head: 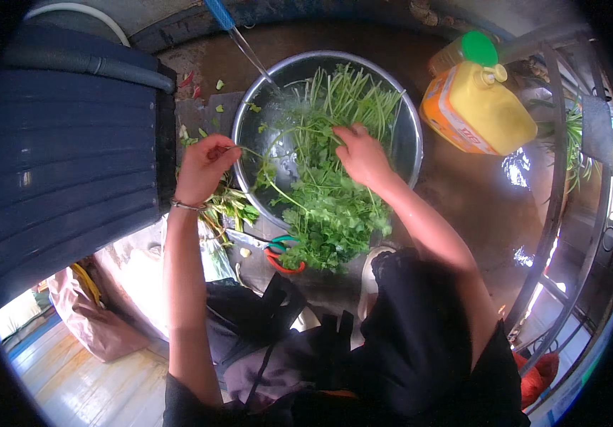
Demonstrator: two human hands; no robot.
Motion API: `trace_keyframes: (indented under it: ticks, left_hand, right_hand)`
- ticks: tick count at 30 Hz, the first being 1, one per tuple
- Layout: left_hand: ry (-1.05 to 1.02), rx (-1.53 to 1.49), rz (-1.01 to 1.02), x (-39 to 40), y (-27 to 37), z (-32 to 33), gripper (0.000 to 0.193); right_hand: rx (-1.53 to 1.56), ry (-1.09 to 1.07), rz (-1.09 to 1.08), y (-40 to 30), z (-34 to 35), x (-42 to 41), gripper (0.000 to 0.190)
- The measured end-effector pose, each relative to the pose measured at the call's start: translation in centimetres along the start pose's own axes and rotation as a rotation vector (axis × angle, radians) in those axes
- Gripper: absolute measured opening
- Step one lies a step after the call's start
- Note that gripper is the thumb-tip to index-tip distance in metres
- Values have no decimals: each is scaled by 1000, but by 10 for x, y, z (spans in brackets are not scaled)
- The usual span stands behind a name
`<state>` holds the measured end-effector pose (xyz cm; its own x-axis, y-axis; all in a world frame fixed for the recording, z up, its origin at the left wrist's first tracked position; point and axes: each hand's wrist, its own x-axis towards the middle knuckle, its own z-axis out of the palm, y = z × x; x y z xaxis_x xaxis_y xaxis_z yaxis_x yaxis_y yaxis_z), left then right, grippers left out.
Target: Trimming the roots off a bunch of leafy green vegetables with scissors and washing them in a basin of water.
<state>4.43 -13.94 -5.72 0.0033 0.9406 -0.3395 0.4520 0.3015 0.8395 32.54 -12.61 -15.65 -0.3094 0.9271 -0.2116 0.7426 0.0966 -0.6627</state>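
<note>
A bunch of leafy green herbs (333, 205), apparently coriander, lies in a round metal basin (418, 133) of water. Its stems point to the far side, and its leaves spill over the near rim. At the basin's left rim, my left hand (205, 163) pinches a thin green stem (253, 152) between thumb and fingertips. My right hand (362, 155) rests on the bunch, thumb and forefinger apart, its other fingers partly hidden. Water runs in from a clear hose (250, 50) with a blue section (220, 13).
Scissors with red and green handles (285, 253) lie before the basin, near plant trimmings (234, 208). A yellow jug (480, 109) and a green-lidded container (480, 48) stand at right, beside a metal frame (554, 139). A dark ribbed panel (71, 144) borders the left.
</note>
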Motion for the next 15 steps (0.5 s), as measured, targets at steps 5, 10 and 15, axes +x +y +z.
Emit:
trace_keyframes:
  ticks: [5, 10, 15]
  left_hand:
    - [3, -13, 47, -10, -11, -28, 7]
    - [-72, -157, -14, -18, -8, -5, 6]
    - [135, -339, -39, -9, -11, -9, 6]
  right_hand:
    - [-138, 187, -262, -40, -5, -15, 48]
    - [-63, -11, -547, -69, 19, -31, 46]
    - [-96, -197, -385, -52, 48, -34, 34]
